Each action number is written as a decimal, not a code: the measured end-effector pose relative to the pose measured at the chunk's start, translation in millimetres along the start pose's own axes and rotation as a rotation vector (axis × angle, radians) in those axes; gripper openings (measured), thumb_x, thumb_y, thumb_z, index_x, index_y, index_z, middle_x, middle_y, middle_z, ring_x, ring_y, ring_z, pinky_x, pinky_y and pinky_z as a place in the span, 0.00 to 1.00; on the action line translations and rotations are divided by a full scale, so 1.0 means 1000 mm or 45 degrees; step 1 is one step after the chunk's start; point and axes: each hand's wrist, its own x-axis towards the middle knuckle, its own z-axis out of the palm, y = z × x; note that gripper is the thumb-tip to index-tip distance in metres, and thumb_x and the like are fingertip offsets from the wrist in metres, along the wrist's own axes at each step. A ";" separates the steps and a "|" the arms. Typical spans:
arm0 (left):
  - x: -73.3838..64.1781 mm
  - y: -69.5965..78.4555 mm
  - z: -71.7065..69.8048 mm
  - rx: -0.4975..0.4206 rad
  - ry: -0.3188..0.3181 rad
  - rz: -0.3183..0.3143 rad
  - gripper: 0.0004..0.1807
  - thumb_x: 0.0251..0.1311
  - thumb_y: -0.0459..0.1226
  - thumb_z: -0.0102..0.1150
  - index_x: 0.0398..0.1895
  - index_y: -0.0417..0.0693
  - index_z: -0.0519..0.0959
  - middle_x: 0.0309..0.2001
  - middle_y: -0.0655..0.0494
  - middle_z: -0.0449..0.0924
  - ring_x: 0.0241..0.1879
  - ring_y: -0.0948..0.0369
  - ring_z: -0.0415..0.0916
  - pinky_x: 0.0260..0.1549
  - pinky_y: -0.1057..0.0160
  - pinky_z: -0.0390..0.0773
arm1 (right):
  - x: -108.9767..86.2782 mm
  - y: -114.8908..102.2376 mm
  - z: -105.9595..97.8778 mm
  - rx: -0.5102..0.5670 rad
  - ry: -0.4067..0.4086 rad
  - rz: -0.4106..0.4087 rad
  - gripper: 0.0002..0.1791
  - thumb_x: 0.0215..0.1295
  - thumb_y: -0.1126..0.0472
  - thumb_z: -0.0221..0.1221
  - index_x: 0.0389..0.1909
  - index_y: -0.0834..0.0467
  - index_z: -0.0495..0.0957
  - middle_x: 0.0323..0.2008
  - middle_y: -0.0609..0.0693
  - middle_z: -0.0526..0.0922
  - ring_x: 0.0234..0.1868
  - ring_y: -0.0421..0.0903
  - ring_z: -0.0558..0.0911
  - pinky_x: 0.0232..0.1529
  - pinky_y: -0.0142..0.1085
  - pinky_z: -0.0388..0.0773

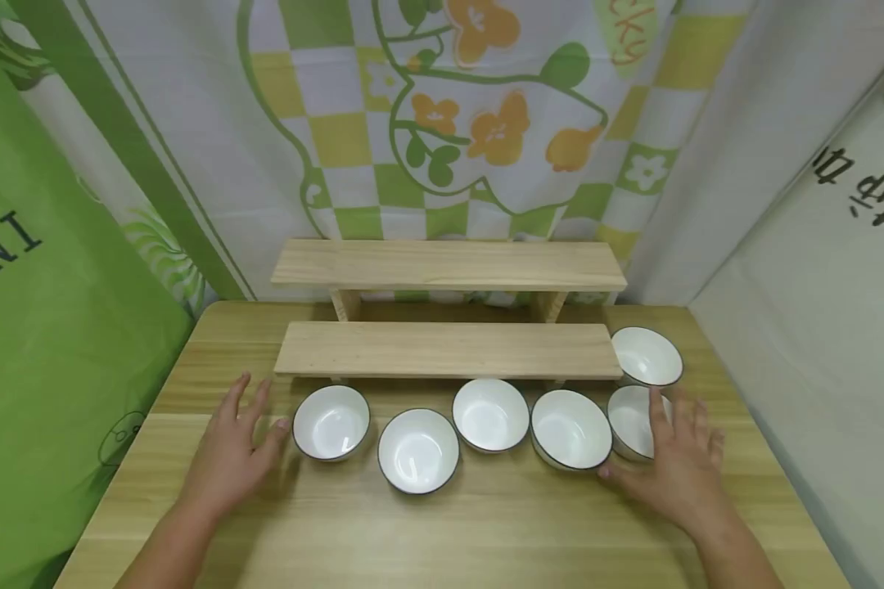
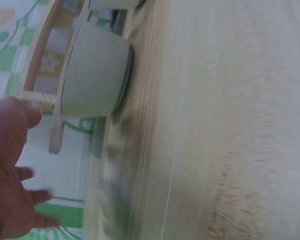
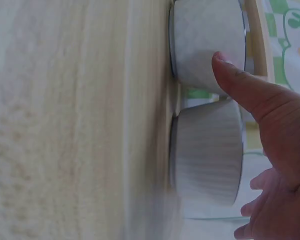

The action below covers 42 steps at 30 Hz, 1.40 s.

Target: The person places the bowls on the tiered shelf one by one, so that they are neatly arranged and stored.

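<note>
- Underneath your fingers [image 1: 232,401] lies a wooden table [image 1: 449,536]; beyond them, a two-tier stand [image 1: 448,350] and printed curtain [image 1: 471,106].
- Your left hand [image 1: 228,454]: fingers apart, empty, thumb just beside the leftmost bowl [image 1: 331,422].
- Your right hand [image 1: 674,478]: fingers apart over another bowl [image 1: 628,419]; you can't tell contact.

Behind the two-step rack [image 1: 445,350] on the table [image 1: 471,532] hangs a curtain [image 1: 479,176]. Before the rack stand four bowls [image 1: 418,451]; near its right end, two other bowls [image 1: 647,357], one behind the other. The left hand [image 1: 228,454] is left of the four, the right hand [image 1: 678,478] right of them
</note>
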 end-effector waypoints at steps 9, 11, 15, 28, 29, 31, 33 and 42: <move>0.028 -0.014 0.007 -0.367 0.060 -0.154 0.33 0.77 0.50 0.55 0.79 0.48 0.65 0.74 0.33 0.63 0.62 0.34 0.74 0.58 0.30 0.73 | -0.002 0.017 0.003 0.270 0.112 0.065 0.82 0.29 0.45 0.88 0.83 0.58 0.45 0.76 0.75 0.51 0.71 0.83 0.52 0.67 0.77 0.49; 0.033 -0.017 0.009 -0.427 0.071 -0.181 0.33 0.77 0.50 0.56 0.79 0.48 0.65 0.74 0.35 0.64 0.61 0.37 0.77 0.58 0.34 0.76 | -0.001 0.019 0.003 0.310 0.097 0.084 0.80 0.30 0.46 0.88 0.82 0.58 0.47 0.77 0.74 0.51 0.70 0.83 0.53 0.64 0.78 0.52; 0.042 -0.020 0.014 -0.494 0.085 -0.273 0.33 0.76 0.53 0.56 0.79 0.55 0.67 0.73 0.40 0.69 0.60 0.42 0.80 0.54 0.45 0.82 | 0.000 0.022 0.004 0.363 0.072 0.121 0.77 0.33 0.47 0.87 0.82 0.57 0.49 0.77 0.73 0.52 0.70 0.81 0.55 0.61 0.78 0.57; 0.060 -0.031 0.030 -0.653 0.134 -0.416 0.32 0.72 0.59 0.57 0.73 0.57 0.74 0.58 0.43 0.84 0.50 0.47 0.86 0.40 0.72 0.81 | -0.001 0.026 0.006 0.385 -0.080 0.277 0.80 0.42 0.43 0.84 0.83 0.63 0.37 0.71 0.82 0.56 0.67 0.81 0.61 0.59 0.75 0.63; 0.061 -0.031 0.031 -0.673 0.142 -0.419 0.32 0.72 0.59 0.58 0.73 0.56 0.75 0.57 0.42 0.85 0.48 0.49 0.87 0.38 0.75 0.79 | 0.000 0.027 0.006 0.389 -0.091 0.286 0.79 0.43 0.43 0.83 0.83 0.63 0.36 0.72 0.82 0.55 0.68 0.82 0.60 0.60 0.75 0.62; 0.063 -0.031 0.033 -0.706 0.147 -0.429 0.31 0.72 0.58 0.59 0.72 0.56 0.76 0.56 0.42 0.85 0.46 0.51 0.88 0.37 0.76 0.79 | 0.000 0.027 0.006 0.395 -0.111 0.305 0.79 0.44 0.43 0.83 0.83 0.63 0.35 0.72 0.83 0.53 0.69 0.82 0.58 0.61 0.76 0.60; 0.066 -0.030 0.034 -0.716 0.153 -0.435 0.30 0.72 0.58 0.59 0.71 0.56 0.77 0.54 0.43 0.86 0.45 0.55 0.88 0.37 0.75 0.80 | 0.002 0.027 0.005 0.390 -0.129 0.324 0.78 0.46 0.43 0.82 0.83 0.64 0.35 0.73 0.83 0.52 0.70 0.83 0.57 0.62 0.76 0.59; 0.072 -0.026 0.036 -0.682 0.183 -0.442 0.29 0.71 0.59 0.59 0.68 0.58 0.79 0.49 0.46 0.88 0.41 0.58 0.88 0.34 0.74 0.79 | 0.004 0.024 0.004 0.321 -0.144 0.356 0.76 0.48 0.41 0.80 0.81 0.69 0.38 0.70 0.83 0.56 0.68 0.82 0.60 0.61 0.75 0.62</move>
